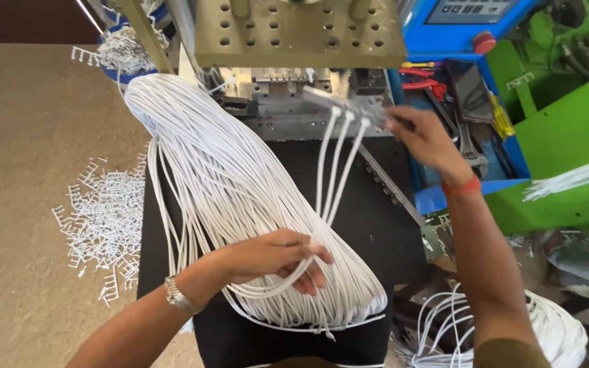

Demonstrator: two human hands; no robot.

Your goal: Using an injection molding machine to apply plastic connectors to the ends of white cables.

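A thick bundle of white cables [206,170] lies draped over a black table [383,225] in front of a metal press machine [301,34]. My left hand [277,259], with a wristwatch, grips a few white cables [335,163] low over the bundle. Those three cables run up to a grey metal mould bar [328,102], their plug ends seated side by side in it. My right hand [427,140], with an orange band at the wrist, holds the right end of that bar just in front of the machine's tooling.
White plastic sprue scraps [103,218] litter the floor at left. A blue tub [127,48] of scraps stands at the back left. Pliers and a screwdriver lie in a blue tray [465,102]. Green machine housing [567,150] stands at right, and more white cables [553,327] sit at lower right.
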